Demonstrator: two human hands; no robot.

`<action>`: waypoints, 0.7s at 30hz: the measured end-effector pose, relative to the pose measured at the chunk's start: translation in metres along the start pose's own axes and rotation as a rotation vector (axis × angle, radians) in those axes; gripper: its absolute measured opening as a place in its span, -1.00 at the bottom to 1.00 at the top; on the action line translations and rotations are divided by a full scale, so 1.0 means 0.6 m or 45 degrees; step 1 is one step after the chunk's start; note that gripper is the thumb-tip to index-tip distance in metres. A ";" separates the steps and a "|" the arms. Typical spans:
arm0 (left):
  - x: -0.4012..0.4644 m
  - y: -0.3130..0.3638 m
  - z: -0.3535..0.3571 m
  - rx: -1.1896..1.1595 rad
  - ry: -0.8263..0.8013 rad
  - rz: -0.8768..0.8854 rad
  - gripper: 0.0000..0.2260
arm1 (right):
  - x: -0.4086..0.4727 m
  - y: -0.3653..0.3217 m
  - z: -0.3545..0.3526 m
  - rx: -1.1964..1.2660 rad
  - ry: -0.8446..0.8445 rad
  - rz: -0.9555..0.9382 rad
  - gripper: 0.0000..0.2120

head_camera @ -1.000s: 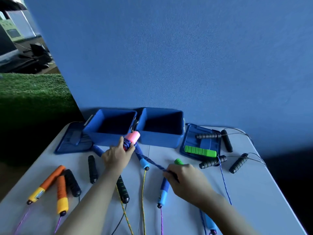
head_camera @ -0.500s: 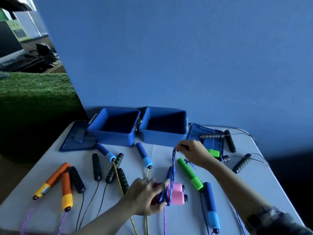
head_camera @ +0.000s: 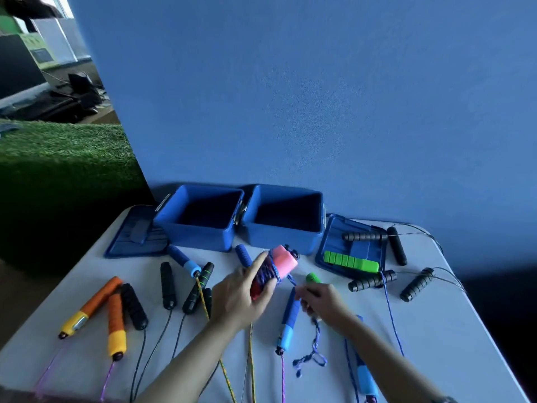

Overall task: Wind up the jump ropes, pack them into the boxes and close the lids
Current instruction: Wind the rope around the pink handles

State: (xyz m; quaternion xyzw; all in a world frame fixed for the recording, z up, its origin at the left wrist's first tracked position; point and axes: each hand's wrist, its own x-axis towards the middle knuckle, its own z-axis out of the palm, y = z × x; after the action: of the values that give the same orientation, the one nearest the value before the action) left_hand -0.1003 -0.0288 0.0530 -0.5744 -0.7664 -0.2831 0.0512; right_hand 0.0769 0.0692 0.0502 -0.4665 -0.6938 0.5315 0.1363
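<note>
My left hand (head_camera: 241,295) grips a pair of pink jump rope handles (head_camera: 283,261), with blue cord wound around them, held above the table in front of the boxes. My right hand (head_camera: 322,301) pinches the loose blue cord (head_camera: 315,341) just right of the handles; the cord's tail trails down onto the table. Two open blue boxes (head_camera: 200,237) (head_camera: 283,237) stand side by side at the back, both dark inside. Their lids lie flat beside them, one at the left (head_camera: 128,245) and one at the right (head_camera: 374,245).
Several other ropes lie on the white table (head_camera: 453,338): orange handles (head_camera: 96,303), black foam handles (head_camera: 168,283) (head_camera: 418,283), blue handles (head_camera: 287,318) and a green handle (head_camera: 351,261) on the right lid. A blue wall rises behind the boxes.
My left hand lifted the pink handles from near the table up toward the boxes. My right hand came back from the right lid to the cord near the handles.
</note>
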 end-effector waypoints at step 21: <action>0.038 -0.030 0.035 0.281 0.010 -0.405 -0.49 | -0.064 -0.030 0.066 -0.219 0.359 -0.246 -0.93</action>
State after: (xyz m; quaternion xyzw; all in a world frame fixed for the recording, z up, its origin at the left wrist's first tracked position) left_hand -0.1189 -0.0025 0.0380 -0.4360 -0.8736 -0.2042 0.0716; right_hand 0.0608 0.0147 0.0620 -0.4775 -0.7522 0.3842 0.2422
